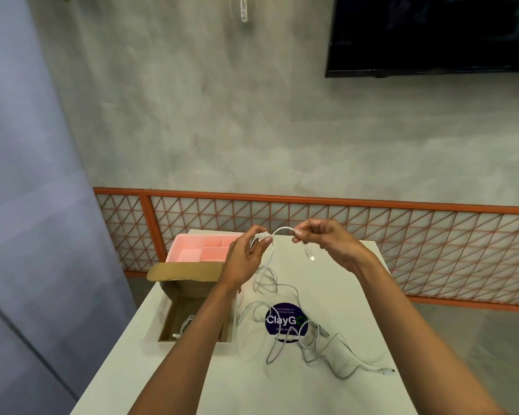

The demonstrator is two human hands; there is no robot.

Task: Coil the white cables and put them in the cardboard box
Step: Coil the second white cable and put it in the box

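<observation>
White cable (282, 229) arches between the two hands, held up above the surface (336, 292). The fingers (259, 236) of the left hand (243, 262) are curled round a small bundle of loops, with the thumb pressed against them. The fingers (299, 233) of the right hand (324, 239) pinch the same cable just short of its plug (310, 257), which dangles free below the pinch. From the bundle, the rest of the cable hangs down to the surface and ends in a slack curl, so I judge this coil to be partly wound.

Further out, more loose cables (312, 342) lie tangled across a round blue sticker (283, 319), one end reaching toward the near right. The cardboard box (186, 272) stands open at the left, partly under the left forearm, and one coiled cable (186, 323) lies inside it. A pink tray (204, 250) sits just behind the box.

The main risk is the hanging tail. Its curl lies near the tangle, and drawing it up quickly could snag a neighbour and drag that along. The loops in the left hand are held by finger pressure alone, so easing the grip to take the next turn could let them spring apart. The free plug could also swing through a loop and knot the coil.
</observation>
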